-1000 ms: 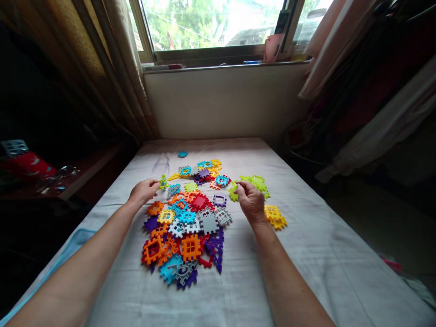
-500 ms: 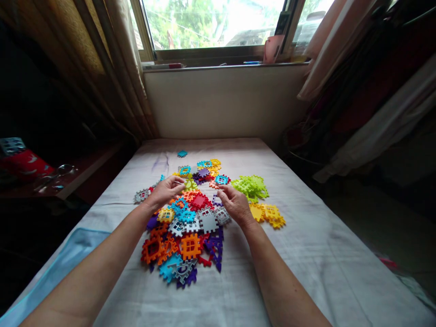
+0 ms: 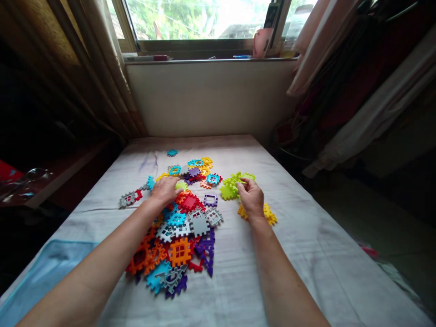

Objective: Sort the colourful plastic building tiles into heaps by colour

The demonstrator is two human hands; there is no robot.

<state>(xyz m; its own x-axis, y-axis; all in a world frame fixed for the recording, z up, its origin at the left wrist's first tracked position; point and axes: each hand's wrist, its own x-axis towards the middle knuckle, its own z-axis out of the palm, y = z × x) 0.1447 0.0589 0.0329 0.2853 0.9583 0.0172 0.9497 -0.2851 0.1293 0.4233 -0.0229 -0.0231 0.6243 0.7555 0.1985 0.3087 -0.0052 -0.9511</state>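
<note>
My left hand [image 3: 165, 190] is over the far left part of a heap of notched plastic building pieces. Its fingers are closed on a lime-green piece [image 3: 181, 185], partly hidden by the hand. On the right, my right hand [image 3: 252, 199] pinches another lime-green building piece [image 3: 235, 180] above the lime-green pile [image 3: 229, 192]. Yellow pieces [image 3: 270, 215] lie beneath and beside the right wrist. Between the hands are a red piece [image 3: 189, 203] and a purple square frame [image 3: 210, 200].
The heap continues nearer me with grey pieces [image 3: 199, 224], orange pieces [image 3: 180, 252] and purple triangles [image 3: 208, 250]. Single blue piece [image 3: 172, 153] lies at the back of the sheet-covered surface [image 3: 296, 254]. A light blue cloth [image 3: 51, 268] is at left; a pink cup [image 3: 262, 43] stands on the sill.
My right hand has moved right, from beside the heap to the lime-green pile, carrying a lime-green piece. My left hand has closed on a lime-green piece in the heap. The view has shifted slightly right.
</note>
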